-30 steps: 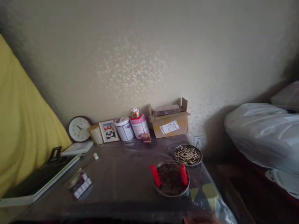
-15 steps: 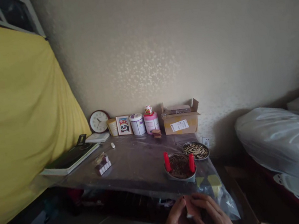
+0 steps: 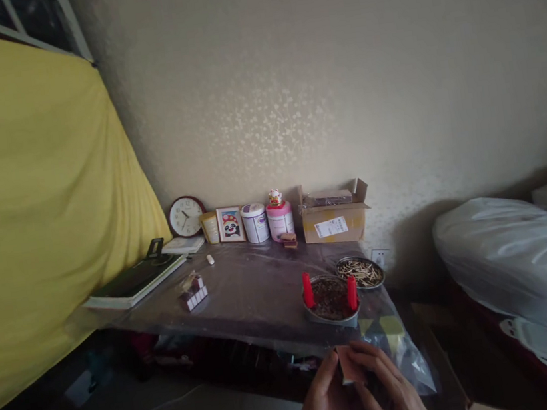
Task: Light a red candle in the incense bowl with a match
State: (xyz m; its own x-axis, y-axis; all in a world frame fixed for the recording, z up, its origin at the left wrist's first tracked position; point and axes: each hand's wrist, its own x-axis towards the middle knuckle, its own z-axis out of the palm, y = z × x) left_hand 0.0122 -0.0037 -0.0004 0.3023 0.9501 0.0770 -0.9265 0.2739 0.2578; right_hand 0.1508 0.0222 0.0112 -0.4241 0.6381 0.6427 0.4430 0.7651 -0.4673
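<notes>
Low in the picture, my left hand (image 3: 324, 403) and my right hand (image 3: 391, 388) are together, fingers pinched on a small pinkish-brown box (image 3: 349, 364) held between them. They hover just in front of the near edge of a plastic-covered table (image 3: 255, 295). Closest to them on the table is a metal bowl (image 3: 330, 301) of dark grains with two red candles (image 3: 307, 290) standing in it. Behind it sits a second metal bowl (image 3: 360, 273) filled with pale sticks.
Along the wall stand a round clock (image 3: 185, 216), a panda picture (image 3: 230, 224), two tins (image 3: 254, 223), a pink jar (image 3: 280, 216) and an open cardboard box (image 3: 334, 216). A flat dark case (image 3: 135, 282) and small boxes (image 3: 193, 293) lie left. A yellow curtain (image 3: 28, 217) hangs left; a white bag (image 3: 517, 260) bulges right.
The view has pulled back and risen, so the table looks farther off. My hands have come up from the bottom edge and the small box between them now shows.
</notes>
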